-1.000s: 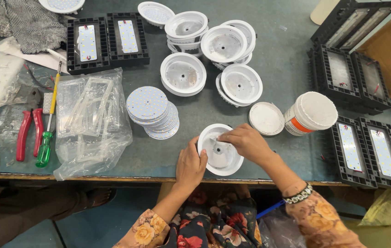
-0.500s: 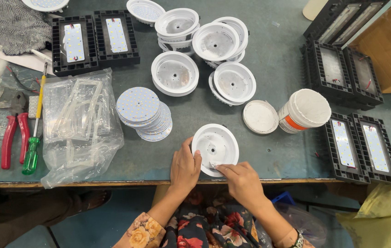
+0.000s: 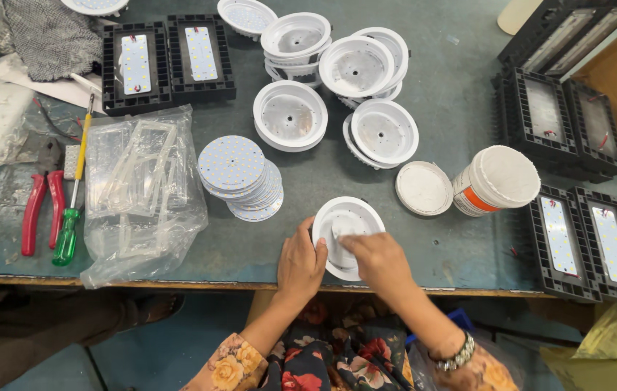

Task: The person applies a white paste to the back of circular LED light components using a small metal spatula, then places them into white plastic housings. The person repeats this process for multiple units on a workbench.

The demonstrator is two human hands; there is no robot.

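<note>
A white round lamp housing [image 3: 348,221] lies near the table's front edge, its hollow side up. My left hand [image 3: 301,262] grips its left rim. My right hand [image 3: 377,261] reaches over the housing, fingertips pressed into its middle; whether they pinch anything small is hidden. Just left of the hands sits a stack of round white LED boards [image 3: 240,175]. Behind them stand several more white housings [image 3: 290,114], some stacked.
A clear plastic bag of parts [image 3: 138,192], red pliers [image 3: 33,213] and a green-handled screwdriver [image 3: 69,217] lie at the left. A white tub [image 3: 497,181] and its lid [image 3: 424,188] sit to the right. Black rectangular LED fixtures [image 3: 167,61] stand at the back and right [image 3: 587,242].
My right hand came off the housing toward the table edge, then went back onto its middle. The left hand kept hold of the rim.
</note>
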